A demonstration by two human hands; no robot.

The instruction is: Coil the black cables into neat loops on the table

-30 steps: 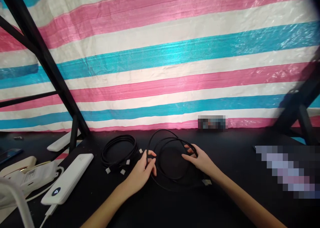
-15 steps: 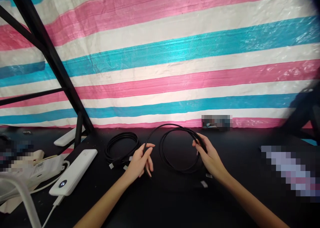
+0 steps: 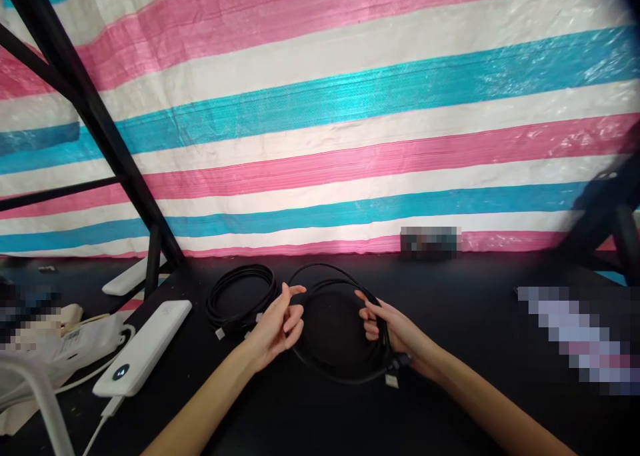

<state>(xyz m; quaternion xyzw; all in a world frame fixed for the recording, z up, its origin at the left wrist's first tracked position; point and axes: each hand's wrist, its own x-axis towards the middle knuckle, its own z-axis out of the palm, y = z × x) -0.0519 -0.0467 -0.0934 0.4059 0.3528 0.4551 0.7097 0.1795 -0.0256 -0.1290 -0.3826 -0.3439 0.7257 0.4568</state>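
Observation:
A black cable point(image 3: 345, 380) is wound into loose loops between my two hands, just above the dark tabletop. Around the right side of the loops my right hand point(image 3: 397, 326) is closed, fingers curled inward. A dark plug end with a pale metal connector point(image 3: 391, 381) dangles below that hand. My left hand point(image 3: 277, 328) is at the left side of the loops, its fingers bent around the strand and partly hiding it. Just beyond the left hand lies a second coiled black cable point(image 3: 240, 296), its pale connector point(image 3: 220, 334) at the near side.
To the left sits a white power bank point(image 3: 145, 349) with a white cord plugged in. A white power strip point(image 3: 90, 343) and another white slab point(image 3: 131, 277) are farther left. Black metal frame legs point(image 3: 135, 183) rise there. A blurred dark box point(image 3: 430, 243) stands by the striped sheet point(image 3: 350, 169).
My right hand has moved left, closer to my left hand. The loose strand has been drawn down into the loops, and the dangling ends have shifted left.

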